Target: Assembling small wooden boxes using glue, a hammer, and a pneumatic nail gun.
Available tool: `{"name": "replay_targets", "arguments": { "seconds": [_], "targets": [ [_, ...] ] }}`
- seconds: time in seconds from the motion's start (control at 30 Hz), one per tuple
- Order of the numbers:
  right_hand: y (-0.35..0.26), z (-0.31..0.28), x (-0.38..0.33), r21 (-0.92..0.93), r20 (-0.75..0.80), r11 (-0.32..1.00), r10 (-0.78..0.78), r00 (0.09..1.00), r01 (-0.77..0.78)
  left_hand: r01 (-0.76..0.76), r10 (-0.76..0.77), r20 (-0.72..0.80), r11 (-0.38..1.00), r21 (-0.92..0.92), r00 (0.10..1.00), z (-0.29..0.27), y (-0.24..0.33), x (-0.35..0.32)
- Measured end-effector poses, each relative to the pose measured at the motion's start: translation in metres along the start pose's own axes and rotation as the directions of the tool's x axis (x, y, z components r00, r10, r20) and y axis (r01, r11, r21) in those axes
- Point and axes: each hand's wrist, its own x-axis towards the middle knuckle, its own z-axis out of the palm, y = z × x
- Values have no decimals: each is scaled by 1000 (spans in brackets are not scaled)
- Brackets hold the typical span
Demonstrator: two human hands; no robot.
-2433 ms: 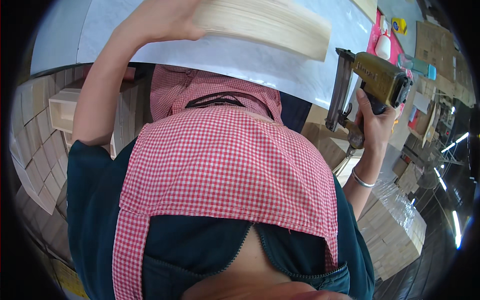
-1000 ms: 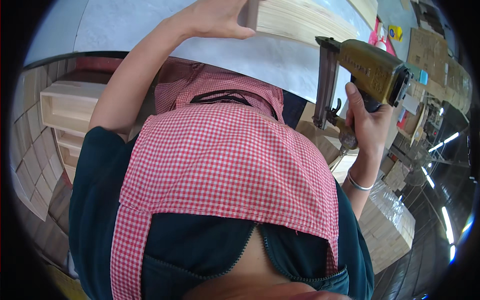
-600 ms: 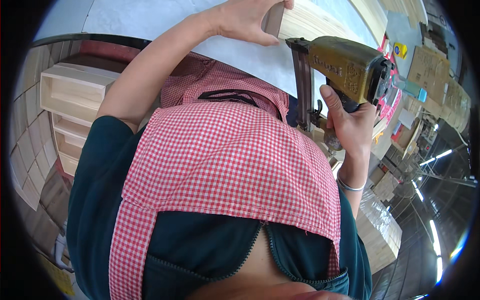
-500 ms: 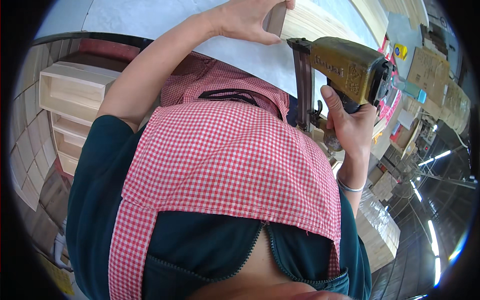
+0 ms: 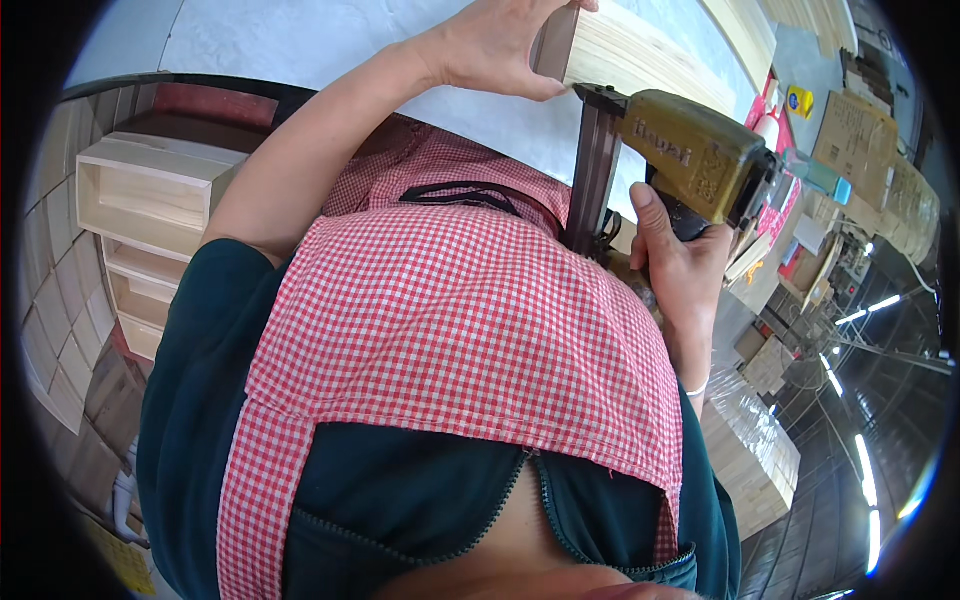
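Note:
My right hand is closed round the grip of a pneumatic nail gun with a worn gold-brown body and a long dark magazine. The gun's nose sits beside the near corner of a wooden piece, close to my left thumb. My left hand has its thumb and fingers spread across that wooden piece, which shows a brownish end face, and grips it. Its fingertips are partly cut off by the upper edge. Pale wood strips or boards extend to the right of it.
Beneath the work lies a grey-white marbled tabletop. Pale wooden boxes are stacked at the left. Farther right are a yellow item, a turquoise-ended clear bottle, cardboard and a wrapped wood stack.
The nail gun and my right hand have shifted slightly down and toward my body, with the gun tilting a little. My left hand has moved slightly right and down.

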Motion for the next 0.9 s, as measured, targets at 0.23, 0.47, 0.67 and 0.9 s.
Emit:
{"name": "replay_targets", "arguments": {
  "seconds": [0.23, 0.47, 0.67, 0.9],
  "targets": [
    [-11, -2, 14, -92, 8, 986, -137, 991, 137, -54, 55, -63, 998, 18, 997, 3, -3, -4],
    [-30, -1, 36, -181, 63, 968, -164, 984, 173, -214, 218, -159, 976, 42, 963, 9, -13, -1],
    [-35, -6, 42, -250, 82, 955, -144, 986, 161, -230, 237, -173, 971, 60, 956, 11, -14, 3],
    [-37, -7, 44, -266, 98, 944, -174, 980, 195, -259, 275, -193, 960, 106, 942, 11, -16, 5]
  ]
}}
